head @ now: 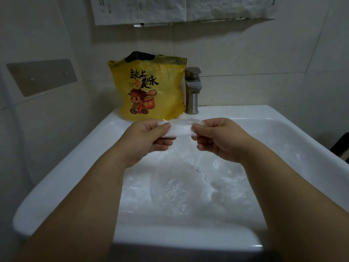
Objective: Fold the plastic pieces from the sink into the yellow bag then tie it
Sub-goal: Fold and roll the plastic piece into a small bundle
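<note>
- My left hand (149, 137) pinches the left end of a folded plastic piece (180, 128), with the thumb lying on top and the fingers curled under it.
- My right hand (221, 138) pinches the right end of the same piece in the same way, thumb above and fingers below.
- The piece is clear to whitish and folded into a narrow band. It runs level between my two hands, above the back half of the sink (71, 173) and touching nothing else.
- Both my forearms reach in over the sink's front edge, the left from the front left corner and the right from the front right.
- The other plastic pieces (185, 188) lie crumpled in a loose heap in the basin. They cover most of its bottom, from the middle out toward the right wall.
- A small dark spot shows through the heap near the middle of the basin. I cannot tell what it is.
- The yellow bag (151, 87) stands upright on the sink's back edge, left of centre. It has a cartoon figure and dark lettering on its front.
- The bag's mouth is at the top, where something dark shows. The bag is not tied.
- The faucet (192, 95), dull metal, stands on the back edge just beside the bag on its right.
- A grey plate (41, 78) is fixed to the tiled wall beyond the sink's back left corner.
- Sheets of paper (179, 8) hang on the wall above the bag.
</note>
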Demonstrator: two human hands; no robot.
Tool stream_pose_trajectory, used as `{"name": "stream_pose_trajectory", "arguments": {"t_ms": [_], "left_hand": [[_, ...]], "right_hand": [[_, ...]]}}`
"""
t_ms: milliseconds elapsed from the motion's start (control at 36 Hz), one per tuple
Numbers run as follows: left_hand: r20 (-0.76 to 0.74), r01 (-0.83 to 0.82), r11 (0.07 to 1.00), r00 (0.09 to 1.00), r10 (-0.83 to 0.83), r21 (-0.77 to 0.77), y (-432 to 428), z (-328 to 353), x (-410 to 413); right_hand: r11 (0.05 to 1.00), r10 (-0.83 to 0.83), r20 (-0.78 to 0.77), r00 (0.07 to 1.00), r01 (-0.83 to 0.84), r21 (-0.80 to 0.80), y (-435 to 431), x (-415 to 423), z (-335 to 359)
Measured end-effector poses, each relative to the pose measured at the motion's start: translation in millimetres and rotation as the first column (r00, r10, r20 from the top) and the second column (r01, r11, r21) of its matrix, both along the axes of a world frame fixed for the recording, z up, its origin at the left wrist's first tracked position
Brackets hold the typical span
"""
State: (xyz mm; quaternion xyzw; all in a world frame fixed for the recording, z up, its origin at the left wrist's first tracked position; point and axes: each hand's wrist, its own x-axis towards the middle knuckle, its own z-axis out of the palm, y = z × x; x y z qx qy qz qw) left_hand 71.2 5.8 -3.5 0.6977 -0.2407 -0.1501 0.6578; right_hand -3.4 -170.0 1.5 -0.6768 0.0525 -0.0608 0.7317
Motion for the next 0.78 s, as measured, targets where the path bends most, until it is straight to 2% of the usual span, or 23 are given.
{"name": "stream_pose_trajectory", "arguments": {"t_ms": [167,389,611,778], "left_hand": [[-0.156,0.127,0.992,0.979,-0.13,-0.027,7.2,8.5,-3.3],[-0.194,0.062,0.992,0.977,-0.082,-0.106,5.5,9.8,-2.6],[-0.206,0.071,0.979,0.972,-0.11,-0.19,5.4,11.5,-5.4],[-0.191,0.106,0.974,0.971,-0.144,-0.199,7.3,11.9,-7.1]], "right_hand": [[0.998,0.061,-0.006,0.998,-0.06,0.03,-6.3,0.0,1.4],[0.98,0.161,-0.005,0.987,-0.159,0.119,-8.6,-1.3,1.9],[0.969,0.089,0.058,0.994,-0.1,0.227,-7.0,-1.6,4.9],[0.977,0.058,0.082,0.995,-0.073,0.202,-6.0,-1.2,6.1]]}}
